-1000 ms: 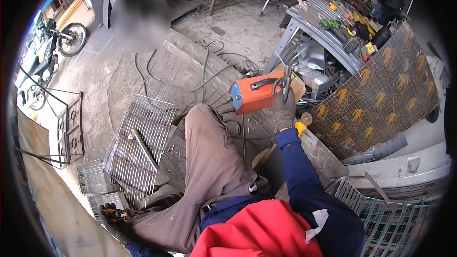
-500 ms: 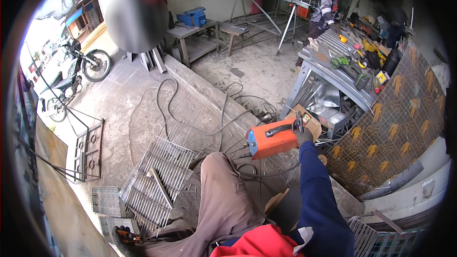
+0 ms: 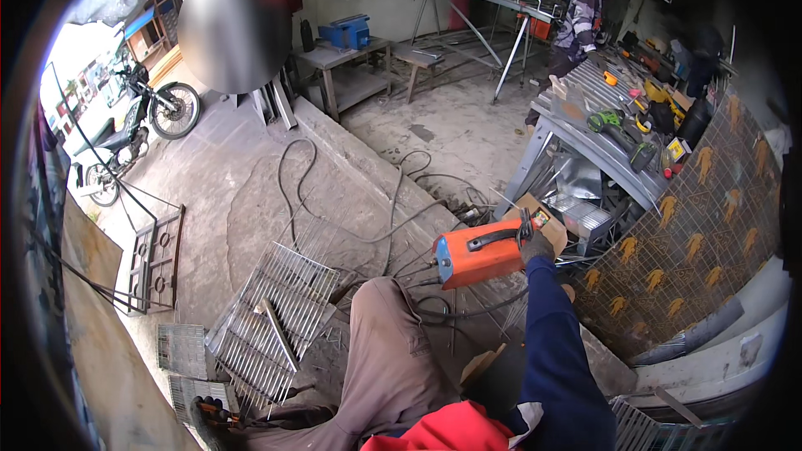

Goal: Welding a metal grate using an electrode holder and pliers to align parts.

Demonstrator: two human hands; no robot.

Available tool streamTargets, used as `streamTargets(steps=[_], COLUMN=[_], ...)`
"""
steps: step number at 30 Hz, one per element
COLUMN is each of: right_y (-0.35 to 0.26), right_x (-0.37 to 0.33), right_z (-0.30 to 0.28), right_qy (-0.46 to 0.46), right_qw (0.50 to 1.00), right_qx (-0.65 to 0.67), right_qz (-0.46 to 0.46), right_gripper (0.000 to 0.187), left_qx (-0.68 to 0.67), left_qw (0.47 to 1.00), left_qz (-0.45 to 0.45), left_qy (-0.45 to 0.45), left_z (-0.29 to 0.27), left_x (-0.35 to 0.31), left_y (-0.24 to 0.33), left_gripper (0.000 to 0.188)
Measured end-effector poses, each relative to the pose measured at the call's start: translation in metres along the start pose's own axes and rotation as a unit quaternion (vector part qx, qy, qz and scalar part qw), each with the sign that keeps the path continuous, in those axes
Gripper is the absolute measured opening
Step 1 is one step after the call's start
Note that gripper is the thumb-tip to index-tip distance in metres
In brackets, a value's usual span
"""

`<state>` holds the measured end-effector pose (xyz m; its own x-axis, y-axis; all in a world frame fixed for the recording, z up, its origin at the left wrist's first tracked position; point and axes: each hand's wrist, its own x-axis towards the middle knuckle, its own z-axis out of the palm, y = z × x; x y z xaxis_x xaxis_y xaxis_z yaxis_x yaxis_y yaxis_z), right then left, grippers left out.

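My right hand (image 3: pixel 537 247), in a dark glove, is at the back end of an orange welding machine (image 3: pixel 484 252) with a blue front panel and a black top handle. Its fingers are partly hidden beside a dark looped part (image 3: pixel 525 224). At the lower left, my gloved left hand (image 3: pixel 209 419) is closed around an orange-and-black tool (image 3: pixel 222 415), whose kind I cannot make out. Near that hand a grid of thin metal rods (image 3: pixel 242 342) lies on the ground, with a pale metal bar (image 3: pixel 280 336) slanting across it. My bent knee (image 3: pixel 384 305) stands between grid and machine.
Cables (image 3: pixel 391 225) loop over the concrete floor. Smaller wire grids (image 3: pixel 182 349) lie at the left. A metal workbench (image 3: pixel 576 138) carrying tools is at the right, with a person (image 3: pixel 581 21) behind it. A patterned sheet (image 3: pixel 677 238) leans at the right; a motorcycle (image 3: pixel 138 121) stands outside.
The view has shifted slightly. My right hand stays at the machine's back end, its fingers moved a little. The left hand still has the orange-and-black tool.
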<state>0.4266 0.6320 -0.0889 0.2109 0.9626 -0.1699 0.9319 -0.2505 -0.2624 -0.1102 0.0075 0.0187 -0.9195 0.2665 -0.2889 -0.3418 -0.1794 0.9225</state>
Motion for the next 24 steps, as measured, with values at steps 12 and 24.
streamTargets(steps=[12,24], right_y=[-0.016,-0.002], right_x=[0.055,0.045], right_z=[0.003,0.005], right_qy=[0.014,0.002], right_qw=[0.999,0.999], right_qx=[0.008,0.04], right_qz=[-0.042,0.029], right_gripper=[0.034,0.059], left_qx=[-0.072,0.048], left_qw=[0.988,0.997], left_qz=[-0.132,0.048], left_qy=[0.021,-0.023], left_z=[0.014,0.013], left_x=[-0.019,-0.003], left_y=[0.011,-0.007], left_gripper=[0.034,0.038])
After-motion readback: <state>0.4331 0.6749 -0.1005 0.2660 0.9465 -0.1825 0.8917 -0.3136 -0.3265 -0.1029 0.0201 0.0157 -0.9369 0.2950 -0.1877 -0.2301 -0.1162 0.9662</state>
